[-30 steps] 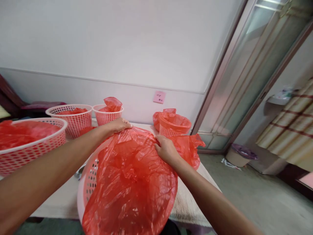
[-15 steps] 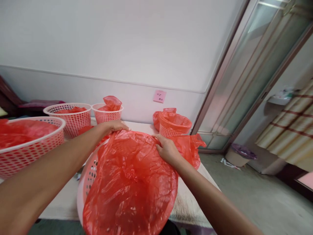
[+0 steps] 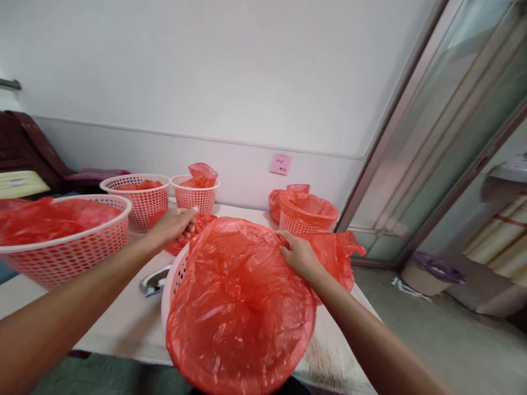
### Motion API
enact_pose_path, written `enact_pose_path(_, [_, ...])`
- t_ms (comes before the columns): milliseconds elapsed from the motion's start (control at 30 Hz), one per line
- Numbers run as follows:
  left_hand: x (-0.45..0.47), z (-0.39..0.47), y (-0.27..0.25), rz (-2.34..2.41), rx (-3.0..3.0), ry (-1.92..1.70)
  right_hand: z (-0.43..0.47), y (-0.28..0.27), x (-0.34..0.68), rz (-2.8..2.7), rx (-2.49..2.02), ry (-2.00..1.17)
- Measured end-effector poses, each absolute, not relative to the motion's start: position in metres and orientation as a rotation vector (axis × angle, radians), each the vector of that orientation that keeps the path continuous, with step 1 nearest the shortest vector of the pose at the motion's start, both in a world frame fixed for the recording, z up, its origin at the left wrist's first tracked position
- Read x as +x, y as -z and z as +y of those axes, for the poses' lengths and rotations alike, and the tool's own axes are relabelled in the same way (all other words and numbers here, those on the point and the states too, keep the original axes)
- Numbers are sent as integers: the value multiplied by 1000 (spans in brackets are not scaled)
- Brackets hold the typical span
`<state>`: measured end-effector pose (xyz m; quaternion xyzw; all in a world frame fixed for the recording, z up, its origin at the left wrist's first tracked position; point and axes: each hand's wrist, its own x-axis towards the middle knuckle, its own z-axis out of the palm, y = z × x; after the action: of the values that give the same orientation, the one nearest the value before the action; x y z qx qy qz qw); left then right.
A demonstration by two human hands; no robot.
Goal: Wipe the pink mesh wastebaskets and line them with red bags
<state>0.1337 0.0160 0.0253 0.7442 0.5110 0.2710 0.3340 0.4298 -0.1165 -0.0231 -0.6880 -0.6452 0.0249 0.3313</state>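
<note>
A pink perforated basket (image 3: 176, 285) is tilted toward me at the front of the table. A red plastic bag (image 3: 242, 307) lines it, with its film folded over most of the rim. My right hand (image 3: 302, 255) grips the bag and the rim at the far right side, thumb pressed on top. Off the rim's far left, my left hand (image 3: 175, 226) has its fingers curled around red film at the bag's edge. More red plastic spreads behind both hands, and which bag each piece belongs to is partly hidden.
Lined baskets stand at left (image 3: 102, 241), back left (image 3: 142, 203), back centre (image 3: 197, 192) and back right (image 3: 308, 214). A grey-and-white object (image 3: 154, 281) lies on the white-covered table (image 3: 127, 329). Beyond the right edge a bin (image 3: 428, 274) stands on the floor.
My left hand has come off the basket rim and moved left with its fingers curled. The bag now covers more of the front rim. My right hand keeps its hold while the view shifts left.
</note>
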Motion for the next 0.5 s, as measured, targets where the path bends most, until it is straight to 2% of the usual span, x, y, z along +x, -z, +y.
enact_pose_path(133, [119, -28, -30, 1460, 2221, -670, -117, 20, 426, -1702, -1802, -68])
enact_pose_path(233, [120, -48, -23, 1414, 2384, -790, -117, 18, 424, -1715, -1822, -50])
enact_pose_path(333, [122, -44, -16, 1266, 2201, -854, -118, 17, 423, -1724, -1820, -40])
enact_pose_path(500, [119, -24, -15, 1190, 1742, -735, -119, 17, 422, -1721, -1811, -34])
